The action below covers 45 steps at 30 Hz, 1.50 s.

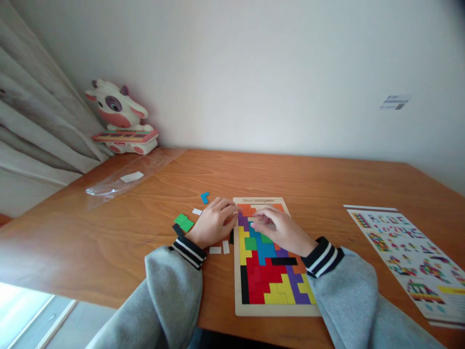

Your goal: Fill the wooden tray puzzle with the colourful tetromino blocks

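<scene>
loosely curled, the right hand point(281, 229) is over a wooden puzzle tray point(272, 310) largely filled with colored tetromino pieces point(257, 281); whether it or the left hand point(217, 220), bent at the tray's left edge, grips anything cannot be told. the step looks like arranging pieces; the next move seemingly calls for careful alignment. loose green pieces point(187, 225) lie left of the left hand.

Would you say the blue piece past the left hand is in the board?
Out: the blue piece lies on the table, apart from the board.
</scene>
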Available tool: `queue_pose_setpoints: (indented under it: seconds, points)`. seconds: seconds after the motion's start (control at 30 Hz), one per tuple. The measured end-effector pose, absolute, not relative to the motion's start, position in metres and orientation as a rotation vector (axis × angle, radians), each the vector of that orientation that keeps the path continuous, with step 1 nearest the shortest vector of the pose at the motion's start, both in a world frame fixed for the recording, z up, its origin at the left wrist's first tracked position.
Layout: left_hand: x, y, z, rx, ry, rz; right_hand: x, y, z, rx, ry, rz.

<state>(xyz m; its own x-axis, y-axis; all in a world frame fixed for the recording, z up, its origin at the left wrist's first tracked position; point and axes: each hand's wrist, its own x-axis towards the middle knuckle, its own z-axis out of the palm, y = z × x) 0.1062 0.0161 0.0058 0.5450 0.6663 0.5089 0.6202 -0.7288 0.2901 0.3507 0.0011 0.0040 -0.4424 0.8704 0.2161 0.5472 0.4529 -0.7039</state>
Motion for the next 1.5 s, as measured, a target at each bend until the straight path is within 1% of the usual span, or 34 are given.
queue_pose_setpoints:
  seconds: [0.13,0.27,0.37,0.47,0.57,0.63,0.97,1.27,1.5]
  points:
    - [0.060,0.018,0.012,2.751,1.221,0.988,0.370,0.001,0.008,-1.157,-2.088,0.662]
    - [0.006,0.011,0.017,2.735,1.473,0.974,0.395,0.000,0.005,-1.217,-2.011,0.564]
    - [-0.021,-0.006,0.018,2.694,1.648,0.833,0.408,0.000,0.001,-1.251,-1.985,0.514]
    - [-0.034,-0.028,0.016,2.632,1.725,0.678,0.414,0.000,0.000,-1.257,-1.990,0.470]
    - [-0.035,-0.047,0.012,2.616,1.718,0.540,0.415,-0.001,0.000,-1.242,-2.012,0.439]
    - [-0.030,-0.052,0.010,2.625,1.699,0.510,0.415,-0.001,0.001,-1.228,-2.020,0.420]
    - [0.003,-0.034,0.008,2.604,1.759,0.548,0.417,-0.003,0.002,-1.219,-2.019,0.374]
    - [0.000,-0.035,0.007,2.759,1.652,0.503,0.416,-0.003,-0.001,-1.195,-2.022,0.375]
    - [-0.001,-0.034,0.009,2.750,1.644,0.504,0.415,-0.004,-0.003,-1.191,-2.049,0.384]
